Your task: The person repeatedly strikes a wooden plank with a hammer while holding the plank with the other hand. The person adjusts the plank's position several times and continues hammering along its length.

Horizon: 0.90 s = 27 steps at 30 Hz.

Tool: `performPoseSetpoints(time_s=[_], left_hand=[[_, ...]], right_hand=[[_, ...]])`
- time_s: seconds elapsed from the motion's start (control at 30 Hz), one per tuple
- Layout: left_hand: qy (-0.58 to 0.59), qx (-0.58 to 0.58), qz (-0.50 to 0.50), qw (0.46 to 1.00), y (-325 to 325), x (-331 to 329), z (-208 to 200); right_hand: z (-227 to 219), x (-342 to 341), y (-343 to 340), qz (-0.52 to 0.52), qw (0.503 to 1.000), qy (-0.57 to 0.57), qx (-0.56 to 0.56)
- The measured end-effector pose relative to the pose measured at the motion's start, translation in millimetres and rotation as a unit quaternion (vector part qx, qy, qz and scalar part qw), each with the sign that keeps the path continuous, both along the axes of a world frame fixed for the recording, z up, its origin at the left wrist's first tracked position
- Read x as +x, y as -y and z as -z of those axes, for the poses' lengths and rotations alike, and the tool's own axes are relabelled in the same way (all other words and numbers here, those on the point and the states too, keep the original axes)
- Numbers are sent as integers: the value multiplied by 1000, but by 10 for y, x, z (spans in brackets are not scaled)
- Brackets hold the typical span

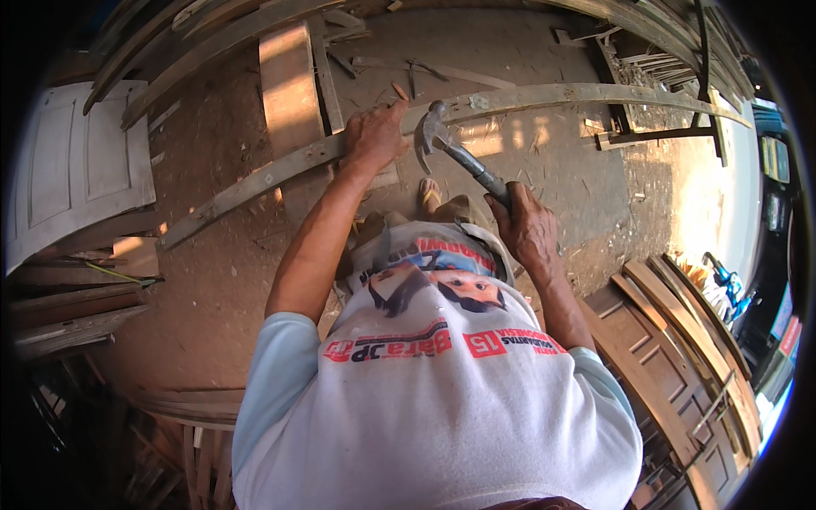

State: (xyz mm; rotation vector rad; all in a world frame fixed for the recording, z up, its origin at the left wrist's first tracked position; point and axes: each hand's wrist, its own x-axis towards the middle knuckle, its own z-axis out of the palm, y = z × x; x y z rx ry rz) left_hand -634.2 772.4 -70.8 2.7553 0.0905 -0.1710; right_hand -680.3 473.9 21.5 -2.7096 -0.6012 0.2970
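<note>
A claw hammer point(463, 157) is in my right hand point(529, 223), fingers wrapped round the lower part of its dark handle. Its metal head point(433, 123) is over the near edge of a long wooden beam point(297, 161), claw toward me; whether they touch I cannot tell. The beam runs across in front of me, curved by the lens. My left hand point(374, 136) is closed over the beam, just left of the hammer head. Its fingertips are partly hidden, so anything small between them does not show.
A wide plank point(289, 81) lies beyond the beam, near pincers or similar tools point(415, 76) on the littered floor. A pale panelled door point(76, 161) is at left, above stacked boards point(72, 314). Brown door panels point(654, 365) and planks lean at lower right. More timber point(671, 42) lies at the upper right.
</note>
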Motion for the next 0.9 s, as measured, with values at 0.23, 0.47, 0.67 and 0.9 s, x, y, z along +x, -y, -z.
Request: performPoseSetpoints(time_s=[0.23, 0.47, 0.67, 0.9], left_hand=[[-7, 6, 4, 1000, 52, -11, -39], [46, -17, 6, 999, -23, -36, 204], [37, 0, 15, 999, 42, 2, 71], [50, 1, 1, 999, 24, -83, 176]], right_hand=[[114, 71, -43, 108, 992, -45, 37], [-294, 33, -52, 129, 956, -14, 265], [256, 105, 181, 157, 980, -77, 93], [-250, 80, 39, 51, 893, 82, 440]])
